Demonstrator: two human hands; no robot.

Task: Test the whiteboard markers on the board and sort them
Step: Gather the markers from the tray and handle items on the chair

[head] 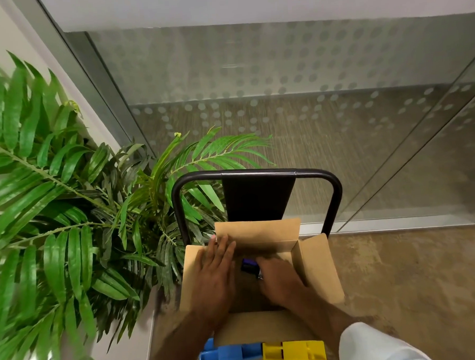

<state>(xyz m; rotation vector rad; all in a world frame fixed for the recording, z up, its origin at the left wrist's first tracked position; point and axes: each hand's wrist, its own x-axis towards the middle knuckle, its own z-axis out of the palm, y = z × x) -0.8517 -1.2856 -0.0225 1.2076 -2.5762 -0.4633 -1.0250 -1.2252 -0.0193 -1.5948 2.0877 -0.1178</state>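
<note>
The floor [415, 280] is brownish carpet, and it runs up to a glass wall [281, 95] frosted with rows of pale dots. An open cardboard box [315, 264] stands low in the middle of the view with its flaps spread outward. Just behind the box rises a black tube frame [258, 173] with a dark panel at its centre. What the box stands on cannot be made out. To the left of the box a leafy green plant [52, 189] crowds against the white wall.

On the near side of the box a blue tray [226, 355] and a yellow tray [295, 351] lie end to end, touching. Their contents cannot be seen.

Inside the box, toward its far wall, sits a dark purple marker [247, 265], blurred; whether it is one or several cannot be told.

The left hand [213, 274] lies flat on the left flap of the box, fingers straight, its grip released. The right hand [280, 279] reaches down into the box, and its grip is curled round the near end of the marker.
</note>
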